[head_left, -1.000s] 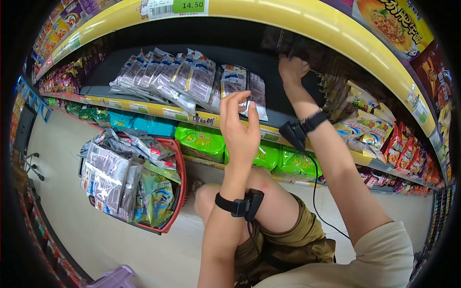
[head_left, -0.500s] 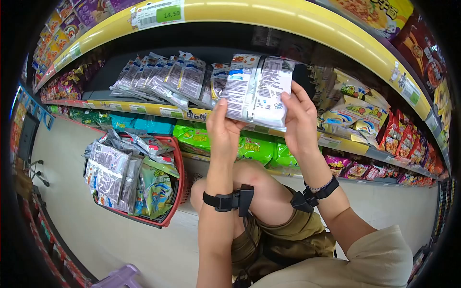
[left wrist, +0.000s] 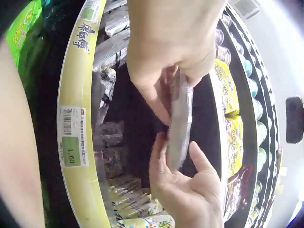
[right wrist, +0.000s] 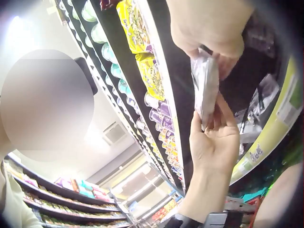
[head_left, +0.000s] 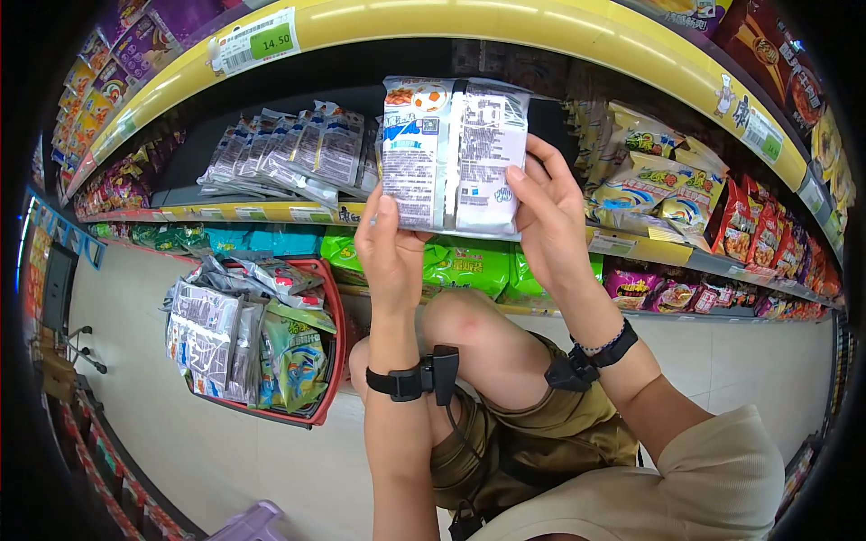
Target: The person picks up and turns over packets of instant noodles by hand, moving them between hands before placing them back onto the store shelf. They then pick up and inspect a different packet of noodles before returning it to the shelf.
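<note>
In front of the shelf, both hands hold up a silver-white plastic food packet with its printed back toward me. My left hand grips its lower left edge, thumb on the near face. The right hand pinches the right edge, thumb in front and fingers behind. Seen edge-on in the left wrist view, the packet is fairly thin and sits between the two hands. Behind it, similar silver packets lean in a row on the dark shelf.
A red shopping basket filled with silver and green packets stands on the floor at left. Green packs line the lower shelf; yellowish packets and red ones sit at right. A yellow shelf edge curves overhead.
The right hand was deep in the shelf, then came out with the packet, and the left hand took hold of its other side. Since then the packet has shifted slightly left and up in view.
</note>
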Available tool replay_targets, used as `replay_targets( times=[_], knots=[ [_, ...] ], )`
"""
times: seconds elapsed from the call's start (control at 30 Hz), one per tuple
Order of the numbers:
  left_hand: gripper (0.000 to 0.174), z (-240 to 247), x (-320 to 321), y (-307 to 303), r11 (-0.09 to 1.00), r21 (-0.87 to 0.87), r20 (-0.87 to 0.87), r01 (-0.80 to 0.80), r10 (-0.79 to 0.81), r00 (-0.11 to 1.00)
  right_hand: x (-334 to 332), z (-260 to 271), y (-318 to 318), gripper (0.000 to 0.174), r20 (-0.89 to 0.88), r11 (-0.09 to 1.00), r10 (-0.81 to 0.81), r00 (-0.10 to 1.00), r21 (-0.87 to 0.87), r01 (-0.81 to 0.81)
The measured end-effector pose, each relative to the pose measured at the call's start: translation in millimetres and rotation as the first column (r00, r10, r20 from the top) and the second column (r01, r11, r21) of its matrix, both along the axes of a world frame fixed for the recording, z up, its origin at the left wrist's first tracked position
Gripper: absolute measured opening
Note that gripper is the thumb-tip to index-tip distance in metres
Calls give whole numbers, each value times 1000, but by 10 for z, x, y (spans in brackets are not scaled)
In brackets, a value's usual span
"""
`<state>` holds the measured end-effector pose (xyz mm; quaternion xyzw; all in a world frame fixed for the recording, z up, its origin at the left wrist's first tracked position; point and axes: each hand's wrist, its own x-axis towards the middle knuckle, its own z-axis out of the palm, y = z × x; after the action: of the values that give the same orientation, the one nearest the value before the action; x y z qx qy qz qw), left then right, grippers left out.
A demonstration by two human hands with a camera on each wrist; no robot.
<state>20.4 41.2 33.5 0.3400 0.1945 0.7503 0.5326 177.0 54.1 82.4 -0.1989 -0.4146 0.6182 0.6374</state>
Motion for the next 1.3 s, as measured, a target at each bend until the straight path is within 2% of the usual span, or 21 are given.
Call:
replay_targets(
  times=[0.03, 0.1, 0.2, 0.27, 0.33, 0.37, 0.4, 0.47, 0.53, 0.6, 0.77, 0.83, 0.87, 0.93, 0.97, 1.0, 1.07, 1.13, 1.17, 1.27, 1.3],
  knots=[
    [44, -36, 8, 18, 1000, 0, 0, 0, 0, 1000, 2, -31, 22, 42, 122, 995, -79, 989, -51, 86],
    [46, -111, 48, 65, 975, -141, -379, -172, 108, 919, 14, -169, 131, 44, 251, 981, -145, 957, -93, 173],
    [49, -143, 187, 112, 952, -44, -533, -303, 234, 813, 125, -438, 419, 46, 248, 965, -207, 946, -106, 238],
    [47, -130, 248, 122, 936, -32, -486, -352, 293, 823, 108, -546, 639, 45, 207, 959, -225, 952, -126, 254],
    [44, -172, 234, 175, 831, 209, -645, -515, 513, 567, 72, -589, 857, 42, 347, 954, -272, 898, -25, 299],
    [40, -190, 179, 194, 768, 259, -692, -586, 571, 442, 22, -621, 946, 43, 395, 957, -262, 881, -10, 289],
    [40, -207, 147, 195, 769, 261, -691, -583, 571, 443, -17, -685, 1047, 49, 509, 962, -250, 824, 32, 272],
    [37, -182, 91, 178, 604, 305, -750, -736, 629, 205, -140, -612, 1022, 55, 627, 975, -154, 764, -28, 219],
    [40, -270, 64, 226, 634, 264, -738, -727, 618, 272, -164, -698, 1080, 61, 661, 990, -119, 741, 22, 140],
    [46, -354, 104, 269, 725, 64, -700, -686, 523, 486, -184, -767, 1056, 64, 707, 999, -38, 707, 5, 48],
    [54, -183, 179, 222, 743, 64, -698, -666, 510, 502, -248, -812, 1000, 62, 731, 1000, -3, 682, 16, -13],
    [52, -70, 244, 180, 380, 447, -783, -810, 604, -149, -256, -770, 954, 54, 838, 995, -25, 545, 75, -70],
    [52, -59, 258, 193, 386, 444, -784, -809, 605, -142, -240, -716, 908, 54, 840, 995, -28, 541, 74, -63],
    [48, -41, 265, 242, 651, 463, -656, -601, 708, 261, -203, -599, 827, 46, 869, 869, -491, 63, 493, -37],
    [48, -41, 315, 257, 882, 228, -590, -412, 461, 663, -171, -723, 899, 38, 819, 820, -572, 45, 573, 1],
    [48, -98, 350, 302, 882, 224, -583, -415, 463, 668, -135, -744, 947, 38, 819, 819, -573, 38, 573, -6],
    [52, -208, 406, 386, 974, -104, -371, -203, 151, 916, -45, -746, 1061, 32, 893, 912, -388, 230, 407, -44],
    [55, -259, 428, 414, 971, -122, -289, -203, 161, 944, 62, -730, 1324, 29, 878, 972, -216, 428, 234, 11],
    [60, -239, 435, 423, 971, -138, -215, -197, 164, 963, 23, -696, 1446, 32, 835, 948, -309, 455, 229, 223],
    [59, -198, 487, 384, 974, -111, -271, -200, 164, 948, -139, -481, 1849, 45, 755, 768, -499, 425, 159, 620],
    [59, -213, 494, 383, 973, -117, -268, -199, 162, 950, -266, -270, 1915, 46, 863, 739, -402, 307, 108, 665]
  ],
)
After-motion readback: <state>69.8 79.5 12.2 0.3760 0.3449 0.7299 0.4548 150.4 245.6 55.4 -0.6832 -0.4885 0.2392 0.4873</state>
